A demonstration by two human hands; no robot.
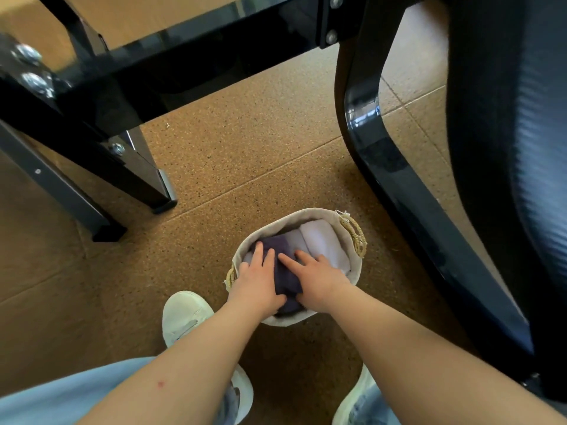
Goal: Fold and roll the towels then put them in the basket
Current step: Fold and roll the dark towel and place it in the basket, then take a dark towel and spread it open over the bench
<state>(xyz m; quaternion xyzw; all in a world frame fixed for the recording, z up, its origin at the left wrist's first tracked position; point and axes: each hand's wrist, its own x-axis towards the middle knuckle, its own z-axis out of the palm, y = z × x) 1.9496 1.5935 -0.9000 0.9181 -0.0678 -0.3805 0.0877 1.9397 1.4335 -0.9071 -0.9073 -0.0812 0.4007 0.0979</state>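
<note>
A small oval basket (310, 213) with a beige cloth lining and straw handles stands on the floor. Inside lie a rolled white towel (325, 243) at the right and a rolled dark purple towel (283, 271) in the middle. A bit of pale cloth shows at the left under my fingers. My left hand (256, 280) holds the purple roll from its left side, fingers on top and thumb at the near end. My right hand (319, 279) grips it from the right, fingers spread over the top.
Black table legs and a cross bar (129, 167) rise at the left and top. A black chair frame (408, 194) curves down the right side, close to the basket. My white shoes (184, 317) stand just in front of the basket on the brown speckled floor.
</note>
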